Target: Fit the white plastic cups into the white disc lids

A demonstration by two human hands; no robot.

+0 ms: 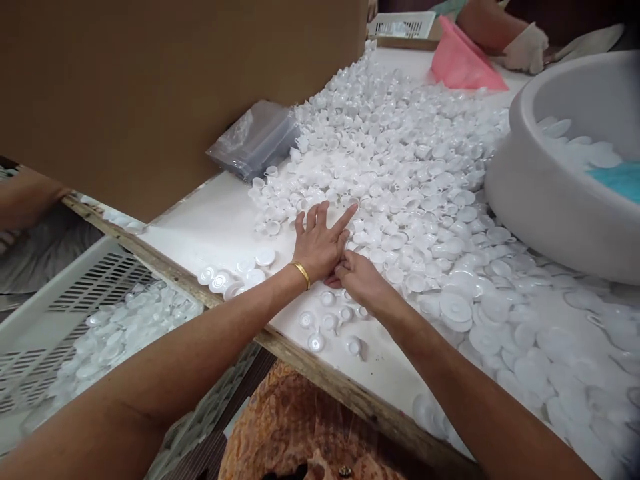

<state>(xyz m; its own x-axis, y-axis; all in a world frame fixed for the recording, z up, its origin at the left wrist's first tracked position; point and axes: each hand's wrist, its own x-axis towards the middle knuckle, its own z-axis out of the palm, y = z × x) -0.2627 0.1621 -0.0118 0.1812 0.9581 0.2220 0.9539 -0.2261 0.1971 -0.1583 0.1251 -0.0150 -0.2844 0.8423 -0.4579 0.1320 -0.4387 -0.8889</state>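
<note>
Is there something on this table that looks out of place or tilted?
Perhaps the pink basin at the far side: it looks tilted, not level, near a co-worker's gloved hand. I cannot tell whether that hand holds it. The loosely heaped white pieces are too small to check for damage.

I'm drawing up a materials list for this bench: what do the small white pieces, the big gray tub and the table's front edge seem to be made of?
Small white pieces: probably plastic, glossy, with bright highlights and thin rims; glazed ceramic isn't ruled out.
Gray tub: likely molded plastic, smooth, with a rounded rim.
Table edge: apparently bare wood, rough, brown and unevenly worn.
</note>
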